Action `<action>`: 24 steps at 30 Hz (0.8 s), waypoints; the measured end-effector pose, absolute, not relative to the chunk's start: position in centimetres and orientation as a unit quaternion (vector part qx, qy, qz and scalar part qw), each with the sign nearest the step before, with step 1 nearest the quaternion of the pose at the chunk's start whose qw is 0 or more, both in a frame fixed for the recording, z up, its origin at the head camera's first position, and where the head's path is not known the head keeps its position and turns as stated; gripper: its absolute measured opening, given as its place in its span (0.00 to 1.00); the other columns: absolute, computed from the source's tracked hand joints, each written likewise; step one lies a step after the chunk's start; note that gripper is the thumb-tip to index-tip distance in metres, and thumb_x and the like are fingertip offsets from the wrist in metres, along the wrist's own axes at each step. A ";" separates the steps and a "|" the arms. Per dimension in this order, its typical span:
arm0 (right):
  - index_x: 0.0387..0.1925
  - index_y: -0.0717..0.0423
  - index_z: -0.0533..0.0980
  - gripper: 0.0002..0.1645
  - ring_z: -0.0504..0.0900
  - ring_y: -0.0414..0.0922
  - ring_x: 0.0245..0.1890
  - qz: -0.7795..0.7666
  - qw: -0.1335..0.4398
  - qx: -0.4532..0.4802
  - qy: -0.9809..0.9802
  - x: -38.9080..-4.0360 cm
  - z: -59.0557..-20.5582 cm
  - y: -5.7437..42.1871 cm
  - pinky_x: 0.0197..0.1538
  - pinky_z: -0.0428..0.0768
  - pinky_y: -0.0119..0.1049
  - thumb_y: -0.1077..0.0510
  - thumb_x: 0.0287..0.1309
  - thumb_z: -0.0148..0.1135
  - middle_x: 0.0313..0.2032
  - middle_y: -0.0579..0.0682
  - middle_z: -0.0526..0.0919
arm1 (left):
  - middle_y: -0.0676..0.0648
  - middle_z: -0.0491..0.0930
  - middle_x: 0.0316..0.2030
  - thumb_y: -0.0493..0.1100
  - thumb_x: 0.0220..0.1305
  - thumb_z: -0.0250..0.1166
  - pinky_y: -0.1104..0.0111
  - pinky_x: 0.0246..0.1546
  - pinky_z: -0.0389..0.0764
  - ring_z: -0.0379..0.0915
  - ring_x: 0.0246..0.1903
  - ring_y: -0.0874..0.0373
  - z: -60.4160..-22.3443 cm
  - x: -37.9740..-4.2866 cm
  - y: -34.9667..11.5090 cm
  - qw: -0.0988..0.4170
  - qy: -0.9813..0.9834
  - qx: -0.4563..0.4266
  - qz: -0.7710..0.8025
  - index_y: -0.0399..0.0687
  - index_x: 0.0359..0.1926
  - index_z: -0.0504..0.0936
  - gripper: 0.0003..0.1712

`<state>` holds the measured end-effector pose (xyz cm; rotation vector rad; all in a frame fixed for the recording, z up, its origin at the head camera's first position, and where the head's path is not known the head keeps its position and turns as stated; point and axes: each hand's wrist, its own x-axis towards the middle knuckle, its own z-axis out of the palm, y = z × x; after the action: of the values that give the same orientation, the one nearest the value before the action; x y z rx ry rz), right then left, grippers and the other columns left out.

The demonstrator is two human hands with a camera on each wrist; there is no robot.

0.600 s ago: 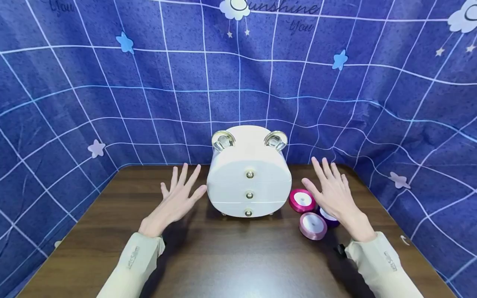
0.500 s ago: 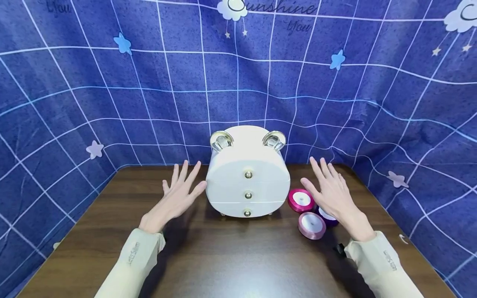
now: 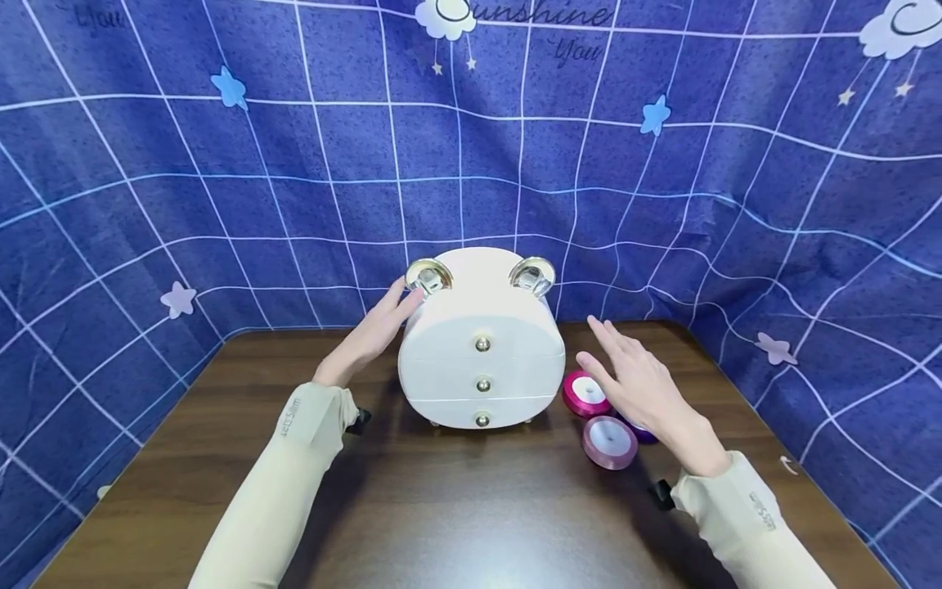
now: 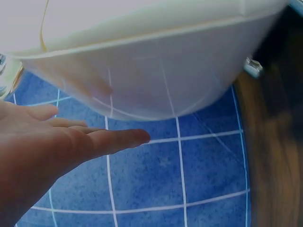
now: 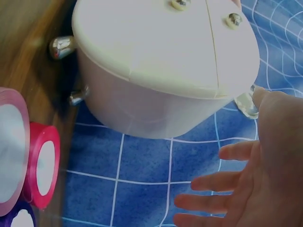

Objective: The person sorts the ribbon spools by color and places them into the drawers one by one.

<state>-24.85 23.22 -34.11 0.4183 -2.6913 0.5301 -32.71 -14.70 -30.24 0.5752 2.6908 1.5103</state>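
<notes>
A white rounded jewelry box [image 3: 441, 364] with several gold-toned knobs on its front stands at the back middle of the table. Two gold ear-shaped pieces, a left ear [image 3: 428, 278] and a right ear [image 3: 533, 276], sit on its top. My left hand [image 3: 374, 331] reaches to the box's upper left side, its fingertips right at the left ear. In the left wrist view, that hand [image 4: 66, 146] has straight fingers beside the box's side wall. On the other side, my right hand [image 3: 643, 388] hovers over ribbon spools, fingers extended and spread in the right wrist view, holding nothing.
A magenta ribbon spool [image 3: 586, 393], a pink ribbon spool [image 3: 610, 442] and a partly hidden purple spool [image 3: 646, 435] lie right of the box on the wooden table [image 3: 456, 507]. Blue grid-patterned cloth [image 3: 471, 147] hangs behind and along both sides.
My left hand has moved forward and right, from beside the box up to its left ear. My right hand has shifted slightly left and turned a little. The box and spools stay put.
</notes>
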 end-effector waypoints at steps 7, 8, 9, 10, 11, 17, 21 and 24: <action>0.74 0.44 0.53 0.39 0.64 0.61 0.68 0.197 0.176 0.161 -0.951 -24.7 -33.8 22.7 0.61 0.66 0.64 0.35 0.69 0.43 0.71 0.60 0.61 | 0.45 0.75 0.58 0.71 0.67 0.45 0.60 0.61 0.71 0.75 0.54 0.55 -30.0 -33.4 -13.5 0.044 0.813 0.213 0.539 0.58 0.69 0.59 0.37; 0.74 0.44 0.53 0.38 0.65 0.61 0.67 0.198 0.176 0.163 -0.950 -24.7 -33.7 22.7 0.61 0.67 0.64 0.35 0.69 0.43 0.71 0.60 0.61 | 0.44 0.79 0.52 0.71 0.67 0.46 0.61 0.57 0.74 0.79 0.48 0.55 -30.0 -33.5 -13.4 0.048 0.813 0.213 0.540 0.58 0.68 0.61 0.36; 0.74 0.45 0.54 0.38 0.66 0.61 0.67 0.200 0.177 0.163 -0.950 -24.6 -33.5 22.6 0.61 0.67 0.64 0.35 0.69 0.44 0.70 0.60 0.63 | 0.44 0.81 0.49 0.71 0.67 0.46 0.62 0.53 0.76 0.81 0.45 0.55 -30.0 -33.6 -13.3 0.051 0.815 0.211 0.537 0.58 0.67 0.62 0.36; 0.73 0.46 0.56 0.38 0.66 0.60 0.66 0.202 0.179 0.163 -0.949 -24.6 -33.4 22.5 0.61 0.68 0.63 0.35 0.69 0.44 0.69 0.60 0.65 | 0.44 0.82 0.47 0.71 0.67 0.47 0.63 0.51 0.78 0.82 0.42 0.56 -30.0 -33.6 -13.3 0.052 0.818 0.210 0.533 0.58 0.66 0.63 0.35; 0.72 0.47 0.58 0.37 0.68 0.59 0.65 0.205 0.184 0.163 -0.948 -24.5 -33.3 22.3 0.60 0.69 0.63 0.35 0.69 0.44 0.67 0.60 0.68 | 0.44 0.83 0.46 0.71 0.67 0.47 0.64 0.49 0.78 0.82 0.41 0.57 -30.0 -33.6 -13.3 0.051 0.822 0.211 0.527 0.59 0.66 0.63 0.35; 0.45 0.53 0.77 0.19 0.78 0.45 0.37 0.237 0.269 0.188 -0.914 -24.1 -32.6 20.4 0.41 0.77 0.44 0.43 0.67 0.54 0.36 0.49 0.81 | 0.43 0.81 0.49 0.68 0.69 0.46 0.65 0.48 0.78 0.81 0.41 0.58 -30.0 -33.7 -13.0 0.048 0.825 0.218 0.519 0.61 0.67 0.61 0.32; 0.34 0.52 0.80 0.08 0.72 0.37 0.22 0.316 0.272 0.239 -0.877 -24.0 -32.4 18.0 0.28 0.73 0.32 0.53 0.64 0.61 0.23 0.45 0.80 | 0.42 0.80 0.49 0.66 0.71 0.45 0.65 0.49 0.77 0.81 0.41 0.58 -29.9 -33.5 -13.0 0.055 0.825 0.216 0.519 0.60 0.68 0.60 0.31; 0.33 0.57 0.81 0.10 0.75 0.37 0.18 0.411 0.186 0.272 -0.850 -24.0 -32.5 15.6 0.25 0.75 0.29 0.56 0.65 0.59 0.21 0.50 0.81 | 0.42 0.80 0.50 0.63 0.72 0.46 0.66 0.49 0.77 0.81 0.40 0.59 -29.6 -33.3 -13.0 0.063 0.821 0.211 0.527 0.60 0.70 0.57 0.31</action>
<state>-24.05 15.60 -32.54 0.7649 -2.3946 1.1577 -33.32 -13.02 -29.61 0.6382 2.4806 1.5911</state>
